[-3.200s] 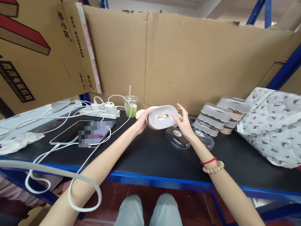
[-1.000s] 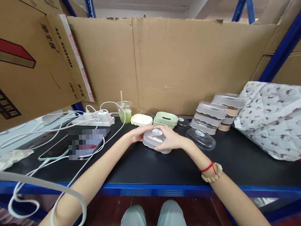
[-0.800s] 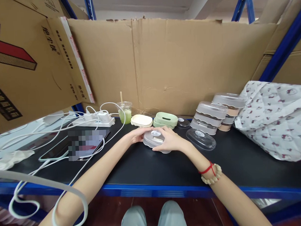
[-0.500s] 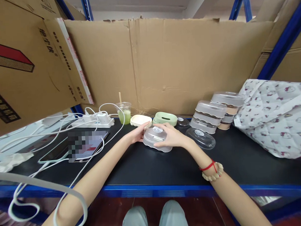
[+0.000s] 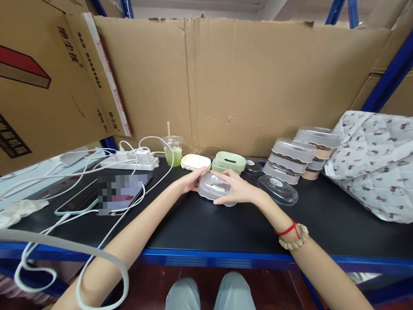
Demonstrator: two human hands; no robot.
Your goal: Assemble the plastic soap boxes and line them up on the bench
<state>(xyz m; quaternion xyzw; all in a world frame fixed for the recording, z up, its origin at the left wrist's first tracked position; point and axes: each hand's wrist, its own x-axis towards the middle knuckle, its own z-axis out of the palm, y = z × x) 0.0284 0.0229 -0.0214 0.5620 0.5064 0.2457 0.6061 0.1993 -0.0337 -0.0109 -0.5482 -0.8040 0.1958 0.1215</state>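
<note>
Between my two hands sits a soap box, a greyish oval case with a wavy rim and a clear lid bearing a round label. My left hand grips its far left side, its fingertips partly hidden behind it. My right hand wraps around the right side, thumb low on the front. Just beyond lie a cream oval tray and a green oval tray with a slot. A loose clear lid rests on the table to the right of my right hand, with a dark lid behind.
Stacked soap boxes stand at the right, beside a patterned quilted bag. A cup of green drink stands at the back. On the left are a power strip, a phone, a tablet and loose white cables.
Both hands keep their hold on the soap box, which has barely shifted. The camera view has moved slightly, so the surroundings appear displaced a little.
</note>
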